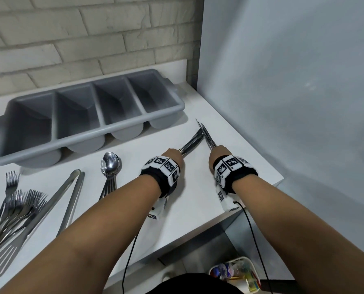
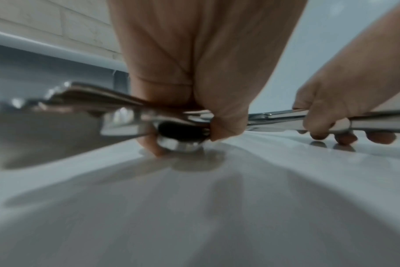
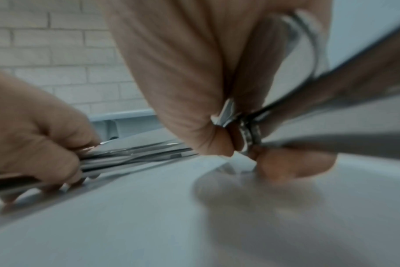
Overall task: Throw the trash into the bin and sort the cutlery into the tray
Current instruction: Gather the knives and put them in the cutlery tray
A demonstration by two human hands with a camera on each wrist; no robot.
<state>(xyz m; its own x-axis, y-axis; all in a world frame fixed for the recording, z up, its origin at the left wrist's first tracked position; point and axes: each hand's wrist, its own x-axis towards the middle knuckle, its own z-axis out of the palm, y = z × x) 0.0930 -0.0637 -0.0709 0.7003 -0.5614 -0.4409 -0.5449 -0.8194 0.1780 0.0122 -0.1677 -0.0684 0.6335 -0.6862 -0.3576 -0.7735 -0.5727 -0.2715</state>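
Observation:
My left hand [image 1: 173, 157] grips a bundle of steel knives [image 1: 192, 140] by the handles, low over the white counter [image 1: 230, 128]. The blades point away to the right. My right hand [image 1: 218, 154] grips a second bunch of knives [image 1: 207, 135], blades pointing away to the left. The two sets of tips meet in a V. In the left wrist view, curled fingers [image 2: 226, 124] pinch the handle ends just above the surface. In the right wrist view, fingers [image 3: 208, 139] wrap the handles. The grey four-compartment tray [image 1: 104, 125] stands behind, all compartments empty.
A stack of spoons [image 1: 110, 166], steel tongs [image 1: 70, 194], a pile of forks [image 1: 17, 204] and a slotted spatula [image 1: 2, 262] lie on the counter's left. A white bin [image 1: 249, 262] holding coloured trash sits below the counter's front edge. A wall stands right.

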